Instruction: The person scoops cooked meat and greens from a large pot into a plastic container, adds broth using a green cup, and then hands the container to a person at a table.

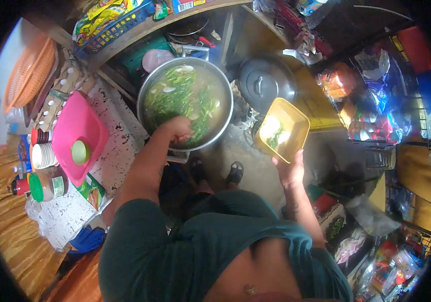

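A large metal pot [223, 124] of cloudy broth stands before me, with chopped green vegetables [179, 85] and a few pale slices floating in it. Over the pot's near part hangs my left hand [180, 129], fingers curled downward; whether it holds anything is hidden. On the other side, my right hand [293, 168] grips the lower corner of a yellow plastic container [294, 124], tilted so its inside faces me. Some green and pale pieces [274, 137] lie at the bottom of it. Beyond the container rests a dark round pot lid [272, 85] with a loop handle.
A pink basin [64, 139] holding a light green cup [81, 152] stands on the white table [117, 151] at left. Nearby are egg trays [49, 109], stacked paper cups [44, 155] and a green-lidded jar [49, 185]. A blue basket [115, 28] of packets sits on the shelf above.
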Demonstrator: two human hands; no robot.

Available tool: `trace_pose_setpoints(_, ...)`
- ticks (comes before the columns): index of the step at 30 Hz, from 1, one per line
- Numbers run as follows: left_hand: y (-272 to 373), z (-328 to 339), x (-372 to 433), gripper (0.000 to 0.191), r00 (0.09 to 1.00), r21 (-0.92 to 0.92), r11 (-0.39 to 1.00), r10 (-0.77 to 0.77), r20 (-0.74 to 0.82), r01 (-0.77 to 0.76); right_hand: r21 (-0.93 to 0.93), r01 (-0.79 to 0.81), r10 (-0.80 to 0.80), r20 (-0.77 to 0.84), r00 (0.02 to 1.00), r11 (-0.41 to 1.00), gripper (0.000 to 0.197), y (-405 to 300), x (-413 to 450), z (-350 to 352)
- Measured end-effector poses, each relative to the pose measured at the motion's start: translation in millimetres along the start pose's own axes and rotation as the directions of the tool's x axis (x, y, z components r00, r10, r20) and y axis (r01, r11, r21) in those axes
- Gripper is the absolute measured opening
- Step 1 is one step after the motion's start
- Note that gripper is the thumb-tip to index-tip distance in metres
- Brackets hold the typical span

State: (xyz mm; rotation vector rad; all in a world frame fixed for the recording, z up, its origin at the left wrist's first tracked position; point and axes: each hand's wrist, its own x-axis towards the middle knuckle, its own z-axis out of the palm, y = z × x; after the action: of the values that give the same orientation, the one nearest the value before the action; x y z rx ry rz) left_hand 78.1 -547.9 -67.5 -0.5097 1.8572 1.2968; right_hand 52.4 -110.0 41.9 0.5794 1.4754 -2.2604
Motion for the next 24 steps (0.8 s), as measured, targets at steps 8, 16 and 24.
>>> trace_pose_setpoints(8,-32.4,-11.5,-48.4,0.012,0.994,-0.496,0.868,0.067,0.090,-0.013,0.006,-0.006,0.007,-0.022,1.000,1.000,0.048,-13.9,-4.0,21.9)
trace_pose_setpoints(16,-20.4,17.1,-108.3,0.017,0.994,-0.687,0.721,0.018,-0.109,-0.088,0.032,0.015,-0.014,-0.022,1.000,0.999,0.053,-23.2,2.4,23.9)
trace_pose_setpoints(24,-33.2,9.8,-126.6,0.028,0.985,-0.655,0.749,-0.013,-0.172,-0.104,0.057,-0.012,0.010,0.035,0.999,0.998,0.054,-20.5,16.4,27.8)
